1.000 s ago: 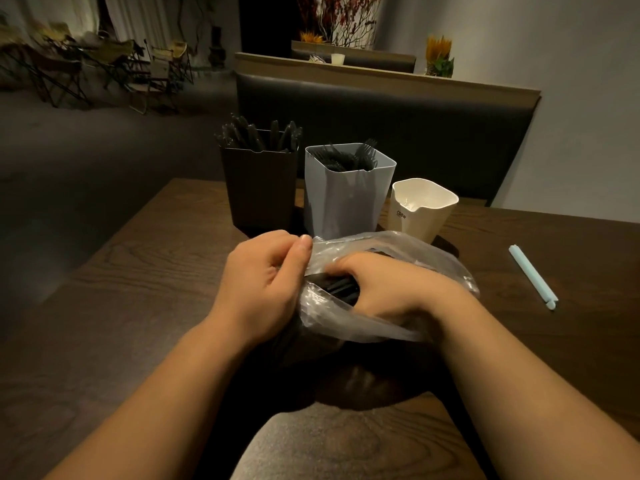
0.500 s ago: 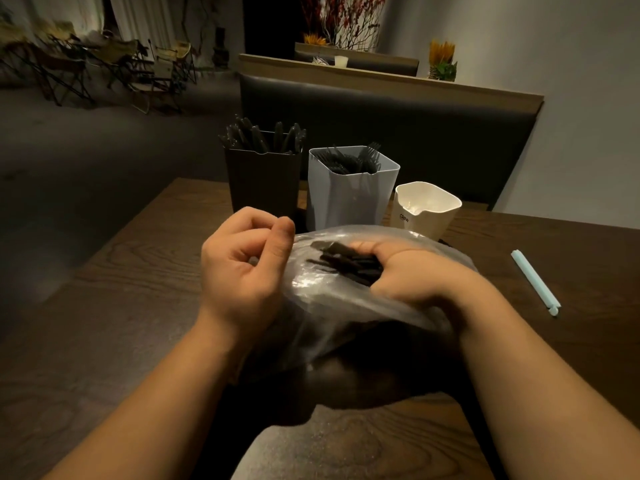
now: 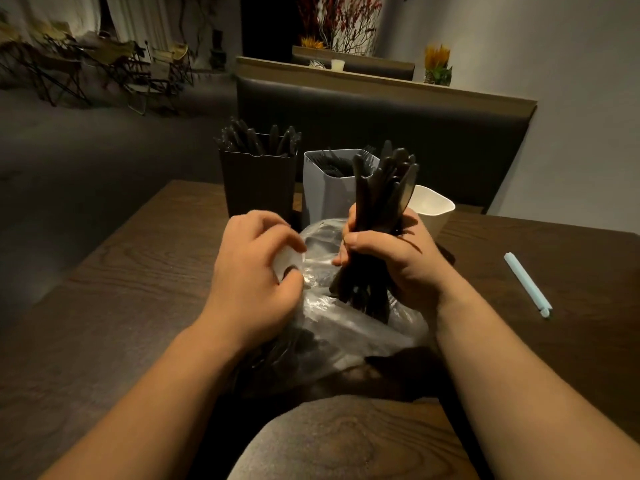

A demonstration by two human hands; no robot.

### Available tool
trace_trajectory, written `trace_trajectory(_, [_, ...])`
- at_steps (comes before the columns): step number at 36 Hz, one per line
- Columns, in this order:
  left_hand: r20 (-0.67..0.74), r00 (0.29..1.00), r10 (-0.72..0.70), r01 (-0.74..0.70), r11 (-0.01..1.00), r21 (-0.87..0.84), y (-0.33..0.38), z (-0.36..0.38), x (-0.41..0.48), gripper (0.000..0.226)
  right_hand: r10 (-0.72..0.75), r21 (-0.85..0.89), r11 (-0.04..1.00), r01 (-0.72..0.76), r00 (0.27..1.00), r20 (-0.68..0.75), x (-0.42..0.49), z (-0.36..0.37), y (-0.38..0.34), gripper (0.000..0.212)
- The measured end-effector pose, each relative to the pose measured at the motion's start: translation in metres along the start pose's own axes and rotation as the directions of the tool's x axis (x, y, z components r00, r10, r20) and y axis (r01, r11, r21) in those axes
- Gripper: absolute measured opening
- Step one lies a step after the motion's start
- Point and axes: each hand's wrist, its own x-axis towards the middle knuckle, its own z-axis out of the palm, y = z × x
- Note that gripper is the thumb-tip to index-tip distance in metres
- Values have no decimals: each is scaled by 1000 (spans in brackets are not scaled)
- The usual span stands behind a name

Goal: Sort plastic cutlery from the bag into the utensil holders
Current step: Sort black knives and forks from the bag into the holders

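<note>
right hand (image 3: 391, 251) round cutlery bundle (image 3: 381, 192)

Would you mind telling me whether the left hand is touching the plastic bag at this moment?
Touching. The head view shows the left hand pinching the plastic bag at its rim, with the film gathered between thumb and fingers.

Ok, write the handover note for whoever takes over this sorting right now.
Left hand: pinches the rim of the clear bag on the table.
Right hand: grips a bundle of black cutlery, upright over the bag.
Black holder and grey holder behind the bag already hold cutlery; cream holder partly hidden, contents unseen.
Left to do: sort the bundle into holders; more dark cutlery shows in the bag.
</note>
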Motion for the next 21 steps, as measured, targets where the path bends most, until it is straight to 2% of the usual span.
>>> trace_trajectory(1, [-27,999,24,-26,997,-67,5,-3,1,23,-6,21,1000,7,998,-58,0,2,4,19])
trace_trajectory(3, [-27,1000,10,-19,945,-327,20,-8,2,32,-16,27,999,21,989,-150,0,8,11,20])
trace_trajectory(4, [16,999,-32,35,872,-489,27,-10,1,37,-28,18,999,32,982,-184,0,11,13,17])
trace_trajectory(6, [164,981,-104,192,658,-728,38,-9,-1,54,-49,11,999,53,968,-245,0,17,17,14])
trace_trajectory(8, [302,944,-134,329,451,-830,41,-3,-3,73,-69,-7,998,70,957,-282,-1,21,23,17])
trace_trajectory(10, [385,910,-150,413,366,-834,39,6,-5,86,-71,-11,997,71,947,-313,-4,23,29,23])
trace_trajectory(13, [493,853,-172,521,345,-781,35,20,-10,94,-28,-22,1000,21,943,-333,-9,27,35,26])
trace_trajectory(14, [512,842,-169,535,383,-753,34,24,-11,94,-22,-23,1000,15,941,-338,-10,28,37,24])
trace_trajectory(17, [495,849,-185,500,584,-640,31,32,-16,98,4,-6,1000,-7,933,-361,-11,33,39,18])
trace_trajectory(18, [491,849,-195,497,608,-619,31,34,-17,101,15,-1,1000,-16,934,-358,-10,32,39,15])
trace_trajectory(21, [501,847,-180,499,594,-631,35,37,-20,109,21,33,999,-11,947,-322,-7,31,33,11])
